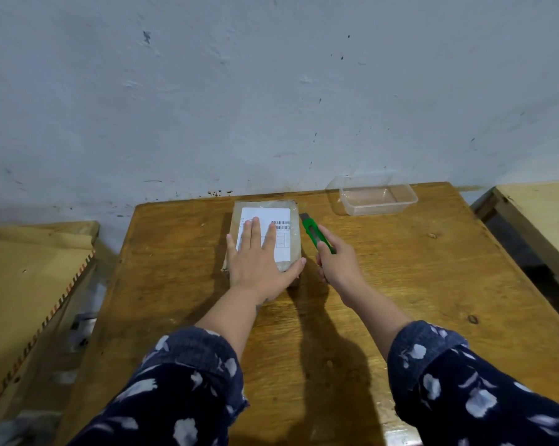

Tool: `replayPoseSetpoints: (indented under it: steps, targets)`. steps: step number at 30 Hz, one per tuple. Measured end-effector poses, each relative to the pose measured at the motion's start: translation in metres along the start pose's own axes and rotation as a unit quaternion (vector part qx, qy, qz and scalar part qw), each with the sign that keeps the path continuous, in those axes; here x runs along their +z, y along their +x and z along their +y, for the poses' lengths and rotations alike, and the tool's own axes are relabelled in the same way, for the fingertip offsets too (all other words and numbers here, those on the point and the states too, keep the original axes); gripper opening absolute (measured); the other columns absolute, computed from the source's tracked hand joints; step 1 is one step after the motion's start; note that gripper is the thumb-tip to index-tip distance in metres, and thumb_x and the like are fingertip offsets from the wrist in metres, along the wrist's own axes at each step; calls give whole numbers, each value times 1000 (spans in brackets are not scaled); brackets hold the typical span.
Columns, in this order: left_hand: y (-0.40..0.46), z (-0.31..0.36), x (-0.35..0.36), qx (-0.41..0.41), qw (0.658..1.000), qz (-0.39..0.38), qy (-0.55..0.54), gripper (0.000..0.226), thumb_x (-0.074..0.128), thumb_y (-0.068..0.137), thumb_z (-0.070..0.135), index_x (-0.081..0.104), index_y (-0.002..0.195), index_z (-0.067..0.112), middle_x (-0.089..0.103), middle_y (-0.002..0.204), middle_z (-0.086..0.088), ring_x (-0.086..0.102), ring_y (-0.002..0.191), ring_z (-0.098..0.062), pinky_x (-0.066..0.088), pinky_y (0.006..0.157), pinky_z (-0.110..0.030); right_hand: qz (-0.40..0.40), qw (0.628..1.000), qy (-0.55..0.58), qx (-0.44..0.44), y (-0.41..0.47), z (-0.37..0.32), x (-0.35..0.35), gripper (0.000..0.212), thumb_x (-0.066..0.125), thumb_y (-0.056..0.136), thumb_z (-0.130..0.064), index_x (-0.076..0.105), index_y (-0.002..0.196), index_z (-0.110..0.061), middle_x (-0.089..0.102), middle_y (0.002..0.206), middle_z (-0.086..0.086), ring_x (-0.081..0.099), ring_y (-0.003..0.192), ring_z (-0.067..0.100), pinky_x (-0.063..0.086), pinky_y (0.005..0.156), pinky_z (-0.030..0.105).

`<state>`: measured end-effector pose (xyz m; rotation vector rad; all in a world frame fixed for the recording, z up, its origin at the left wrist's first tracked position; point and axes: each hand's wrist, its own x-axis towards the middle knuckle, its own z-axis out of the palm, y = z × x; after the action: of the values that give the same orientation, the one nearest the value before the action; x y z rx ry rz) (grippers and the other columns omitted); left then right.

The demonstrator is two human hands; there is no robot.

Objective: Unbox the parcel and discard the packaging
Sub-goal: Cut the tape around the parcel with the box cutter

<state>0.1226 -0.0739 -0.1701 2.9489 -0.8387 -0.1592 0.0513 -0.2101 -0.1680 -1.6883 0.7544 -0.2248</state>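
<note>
A small brown cardboard parcel (292, 241) wrapped in clear tape lies near the far edge of the wooden table (400, 284). A white shipping label with barcodes covers its top. My left hand (260, 262) lies flat on the parcel with straight, spread fingers, pressing it down. My right hand (337, 263) grips a green box cutter (315, 235) just to the right of the parcel. The cutter's blade end points away from me, beside the parcel's far right corner.
A clear plastic container (376, 196) stands open at the table's back right, near the grey wall. Flat cardboard sheets (24, 284) lie to the left of the table. Another wooden table (542, 214) stands at the right edge.
</note>
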Motion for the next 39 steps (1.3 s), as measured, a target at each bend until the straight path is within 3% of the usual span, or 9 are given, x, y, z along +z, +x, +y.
replayPoseSetpoints:
  steps: [7, 11, 15, 18, 23, 28, 34, 39]
  targets:
    - [-1, 1, -1, -1, 1000, 2, 0, 96, 12, 78, 84, -7, 153, 27, -15, 161, -8, -18, 147, -24, -10, 116, -54, 6, 1000, 12, -1, -6, 3, 1, 43, 43, 97, -22, 42, 137, -40, 44, 103, -5, 37, 75, -1, 34, 62, 17]
    - [0, 0, 0, -3, 1000, 1, -1, 96, 12, 79, 84, -8, 153, 26, -16, 161, -8, -19, 147, -23, -11, 115, -53, 4, 1000, 23, 16, -17, -4, -3, 43, 42, 99, -19, 41, 137, -41, 44, 102, -5, 44, 54, 4, 37, 42, 17]
    - [-1, 1, -1, -3, 1000, -2, -2, 96, 13, 79, 83, -7, 153, 26, -16, 161, -8, -19, 147, -23, -10, 116, -53, -4, 999, 35, 27, -26, -6, -6, 43, 41, 100, -18, 41, 139, -36, 53, 72, -6, 42, 50, 8, 37, 42, 21]
    - [-1, 1, -2, -3, 1000, -5, -3, 96, 12, 79, 84, -7, 153, 26, -16, 161, -8, -19, 147, -24, -10, 117, -53, -4, 998, 44, 40, -29, -8, -7, 43, 41, 100, -18, 41, 139, -36, 51, 64, -3, 41, 51, 10, 36, 43, 23]
    - [-1, -1, 0, -1, 1000, -5, -8, 97, 11, 77, 85, -8, 153, 27, -16, 161, -7, -19, 147, -22, -10, 117, -53, 13, 997, 53, 47, -16, -16, -4, 42, 40, 100, -20, 42, 138, -37, 52, 68, -2, 42, 52, 11, 37, 46, 26]
    - [-1, -1, 2, 1, 1000, 7, -10, 97, 11, 77, 85, -6, 153, 27, -15, 161, -7, -18, 147, -22, -10, 117, -52, 20, 999, 3, 37, 6, -19, 3, 42, 40, 99, -23, 42, 138, -39, 47, 101, -2, 45, 53, 9, 38, 46, 25]
    - [0, -2, 4, 2, 1000, 18, -11, 97, 9, 77, 86, -5, 153, 27, -13, 161, -7, -17, 147, -22, -9, 117, -53, 17, 1000, -7, 23, 11, -14, 4, 42, 40, 100, -21, 41, 138, -38, 46, 102, -3, 45, 53, 7, 39, 45, 23]
    - [-2, -3, 3, 5, 1000, 23, -15, 95, 11, 79, 83, -3, 154, 26, -11, 161, -8, -15, 148, -22, -8, 118, -53, 19, 999, -36, -6, 18, -12, 8, 41, 41, 98, -24, 43, 137, -38, 45, 96, -8, 37, 66, -1, 35, 57, 20]
